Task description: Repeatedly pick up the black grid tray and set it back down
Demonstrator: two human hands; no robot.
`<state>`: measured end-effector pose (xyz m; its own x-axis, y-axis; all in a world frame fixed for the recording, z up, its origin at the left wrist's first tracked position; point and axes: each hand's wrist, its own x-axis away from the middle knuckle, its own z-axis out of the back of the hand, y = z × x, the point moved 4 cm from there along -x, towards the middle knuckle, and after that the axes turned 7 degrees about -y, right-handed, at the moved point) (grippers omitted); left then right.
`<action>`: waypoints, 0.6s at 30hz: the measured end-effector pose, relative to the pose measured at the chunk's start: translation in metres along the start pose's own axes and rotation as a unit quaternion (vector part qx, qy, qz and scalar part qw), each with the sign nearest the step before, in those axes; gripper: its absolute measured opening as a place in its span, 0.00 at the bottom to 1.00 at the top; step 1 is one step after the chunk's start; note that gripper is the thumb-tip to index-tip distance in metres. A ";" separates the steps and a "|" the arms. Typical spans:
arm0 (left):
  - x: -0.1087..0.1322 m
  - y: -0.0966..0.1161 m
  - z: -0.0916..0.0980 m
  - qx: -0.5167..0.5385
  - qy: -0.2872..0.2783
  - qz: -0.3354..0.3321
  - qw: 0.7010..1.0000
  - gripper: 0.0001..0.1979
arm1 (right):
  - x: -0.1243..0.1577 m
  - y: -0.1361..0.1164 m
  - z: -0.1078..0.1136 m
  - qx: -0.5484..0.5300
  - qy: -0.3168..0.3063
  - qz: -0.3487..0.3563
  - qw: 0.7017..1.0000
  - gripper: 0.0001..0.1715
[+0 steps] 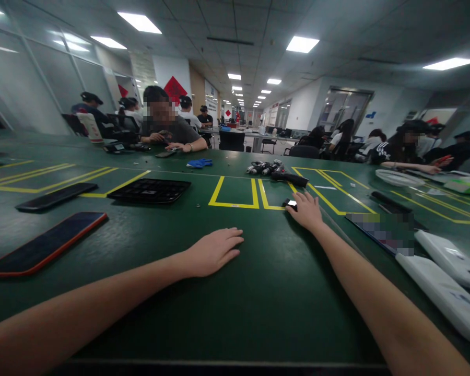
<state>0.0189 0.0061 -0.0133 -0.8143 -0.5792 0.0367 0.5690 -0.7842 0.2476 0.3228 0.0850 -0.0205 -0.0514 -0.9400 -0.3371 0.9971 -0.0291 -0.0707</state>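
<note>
My left hand (pixel 213 252) lies flat on the green table (pixel 235 303), fingers stretched out and holding nothing. Farther forward and to the right, my right hand (pixel 307 211) has its fingers and thumb around a small black device with a bright white screen (pixel 290 203). That device rests by the corner of a yellow tape outline (pixel 272 206); my fingers partly cover it. Just behind it are a black handle-like object (pixel 293 180) and a bundle of dark cables (pixel 264 167).
A black compartmented tray (pixel 149 190), a dark flat slab (pixel 58 197) and an orange-edged tablet-like object (pixel 49 243) lie left. White devices (pixel 446 295) and a dark screen (pixel 376 232) lie right. A blue glove (pixel 199 163) is farther back. A person (pixel 168 128) sits opposite.
</note>
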 end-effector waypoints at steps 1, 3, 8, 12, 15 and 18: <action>0.000 0.004 -0.001 -0.001 -0.005 0.000 1.000 0.22 | -0.003 0.007 -0.007 -0.002 -0.024 -0.006 1.000 0.29; 0.000 0.006 -0.002 -0.006 -0.003 -0.001 1.000 0.21 | -0.007 0.015 -0.019 -0.009 -0.056 0.001 0.998 0.26; -0.001 0.006 0.000 -0.034 0.024 -0.024 0.999 0.20 | -0.008 0.018 -0.026 -0.012 -0.041 0.018 0.999 0.23; -0.009 -0.016 0.020 -0.089 0.080 0.050 0.991 0.17 | -0.005 0.015 -0.022 -0.012 -0.042 0.010 0.999 0.23; -0.017 -0.059 0.043 -0.141 0.119 0.221 0.958 0.17 | -0.004 0.014 -0.020 -0.017 -0.042 0.005 0.999 0.23; -0.023 -0.099 0.053 -0.116 0.087 0.347 0.927 0.19 | -0.005 0.015 -0.021 -0.021 -0.038 0.004 0.999 0.23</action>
<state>-0.0246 0.1089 0.0131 -0.2246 -0.9730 -0.0531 0.9743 -0.2252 0.0070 0.3364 0.0963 -0.0399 -0.0368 -0.9632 -0.2662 0.9940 -0.0080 -0.1087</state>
